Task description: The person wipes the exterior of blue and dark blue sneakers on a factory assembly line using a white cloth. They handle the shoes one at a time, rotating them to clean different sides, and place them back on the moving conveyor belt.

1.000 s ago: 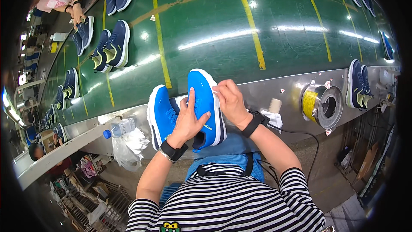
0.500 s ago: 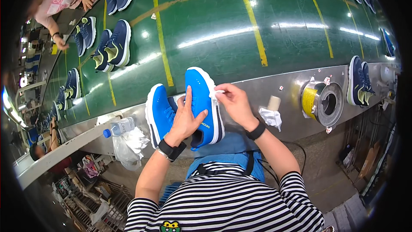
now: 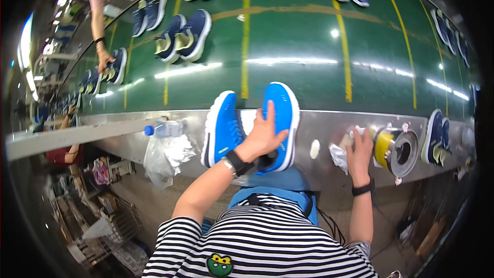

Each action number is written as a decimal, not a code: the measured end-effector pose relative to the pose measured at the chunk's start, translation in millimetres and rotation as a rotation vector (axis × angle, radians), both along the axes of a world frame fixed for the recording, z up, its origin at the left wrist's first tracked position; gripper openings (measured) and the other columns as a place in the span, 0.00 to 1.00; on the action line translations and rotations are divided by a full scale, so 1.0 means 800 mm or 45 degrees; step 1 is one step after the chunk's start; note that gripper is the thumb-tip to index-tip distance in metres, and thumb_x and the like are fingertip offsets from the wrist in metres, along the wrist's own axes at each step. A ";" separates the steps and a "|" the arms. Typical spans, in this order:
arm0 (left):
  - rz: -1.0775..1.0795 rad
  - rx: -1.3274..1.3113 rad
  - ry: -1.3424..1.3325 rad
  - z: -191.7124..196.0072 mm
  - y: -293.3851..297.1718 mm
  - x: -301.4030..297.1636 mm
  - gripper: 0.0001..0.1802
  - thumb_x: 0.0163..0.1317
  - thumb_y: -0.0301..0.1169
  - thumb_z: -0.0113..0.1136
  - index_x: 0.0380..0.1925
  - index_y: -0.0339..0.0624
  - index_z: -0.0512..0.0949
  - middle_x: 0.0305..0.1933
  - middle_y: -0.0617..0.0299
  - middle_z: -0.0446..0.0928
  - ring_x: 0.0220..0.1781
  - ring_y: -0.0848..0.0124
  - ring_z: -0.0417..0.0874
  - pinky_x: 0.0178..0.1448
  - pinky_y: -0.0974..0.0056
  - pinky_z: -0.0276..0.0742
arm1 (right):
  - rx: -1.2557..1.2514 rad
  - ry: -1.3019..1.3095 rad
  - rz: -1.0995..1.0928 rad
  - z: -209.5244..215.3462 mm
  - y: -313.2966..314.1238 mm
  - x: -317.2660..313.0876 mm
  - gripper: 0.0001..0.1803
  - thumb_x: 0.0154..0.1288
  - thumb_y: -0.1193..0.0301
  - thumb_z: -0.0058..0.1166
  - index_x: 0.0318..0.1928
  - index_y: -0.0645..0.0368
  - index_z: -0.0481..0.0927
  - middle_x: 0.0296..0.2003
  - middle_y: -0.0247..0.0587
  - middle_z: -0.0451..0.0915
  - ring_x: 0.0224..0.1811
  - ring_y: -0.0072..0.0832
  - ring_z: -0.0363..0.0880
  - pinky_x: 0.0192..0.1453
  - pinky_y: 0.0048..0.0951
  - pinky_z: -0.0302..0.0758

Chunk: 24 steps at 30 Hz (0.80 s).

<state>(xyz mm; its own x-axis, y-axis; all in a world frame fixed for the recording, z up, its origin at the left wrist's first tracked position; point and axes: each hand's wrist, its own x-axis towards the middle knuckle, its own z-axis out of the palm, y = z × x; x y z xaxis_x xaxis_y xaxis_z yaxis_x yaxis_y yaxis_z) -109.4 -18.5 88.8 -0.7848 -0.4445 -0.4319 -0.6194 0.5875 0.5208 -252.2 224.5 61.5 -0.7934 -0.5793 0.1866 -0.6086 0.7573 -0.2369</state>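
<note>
A pair of bright blue sneakers with white soles stands upright, toes away from me, at the metal edge of the work surface. My left hand point(image 3: 260, 136) grips the right blue sneaker point(image 3: 282, 105), its fingers along the upper and its thumb across the opening. Beside that wrist is the left blue sneaker point(image 3: 221, 123), apart from its mate. Off to the right, my right hand point(image 3: 360, 154) has its fingers spread over a small beige block point(image 3: 350, 140), partly hidden by them. A crumpled white cloth point(image 3: 338, 157) lies by the thumb. A white oval piece or patch point(image 3: 315, 149) shows on the metal.
Navy sneakers point(image 3: 193, 36) stand in pairs on the green belt point(image 3: 288, 46) with yellow lines. A tape roll point(image 3: 396, 146) and another navy pair point(image 3: 435, 136) sit at right; a bottle point(image 3: 167, 127) and plastic bag point(image 3: 159, 159) at left. A co-worker's hand point(image 3: 104, 59) touches a navy shoe.
My right hand has left the right blue sneaker's sole, where it pinched something white, and moved right to the beige block. My left hand stays on the sneaker. The whole view has shifted.
</note>
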 end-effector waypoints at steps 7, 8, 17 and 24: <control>0.065 0.090 0.442 0.000 0.023 0.025 0.41 0.54 0.40 0.55 0.59 0.26 0.48 0.54 0.32 0.59 0.56 0.42 0.63 0.58 0.52 0.63 | -0.471 -1.502 -0.419 0.043 -0.047 0.072 0.15 0.56 0.69 0.56 0.44 0.61 0.75 0.39 0.39 0.74 0.43 0.22 0.70 0.41 0.24 0.70; 0.106 0.075 0.489 0.009 0.023 0.041 0.38 0.54 0.38 0.55 0.58 0.28 0.51 0.52 0.36 0.61 0.55 0.47 0.65 0.56 0.53 0.65 | -0.574 -1.467 -0.319 0.026 -0.047 0.079 0.18 0.55 0.69 0.57 0.47 0.61 0.73 0.41 0.41 0.73 0.44 0.24 0.70 0.42 0.25 0.70; 0.916 0.356 0.569 -0.022 -0.107 0.233 0.35 0.56 0.38 0.55 0.59 0.34 0.55 0.51 0.43 0.67 0.50 0.59 0.72 0.49 0.64 0.71 | -0.718 -1.673 -0.108 -0.036 -0.088 0.099 0.38 0.47 0.71 0.61 0.59 0.65 0.60 0.48 0.49 0.69 0.48 0.32 0.71 0.51 0.30 0.69; 0.586 0.811 0.532 -0.062 -0.097 0.214 0.32 0.62 0.42 0.47 0.59 0.30 0.54 0.57 0.50 0.65 0.57 0.67 0.68 0.58 0.68 0.63 | -0.558 -1.362 -0.036 -0.039 -0.115 0.110 0.27 0.48 0.79 0.47 0.54 0.66 0.65 0.42 0.41 0.75 0.42 0.31 0.74 0.47 0.27 0.68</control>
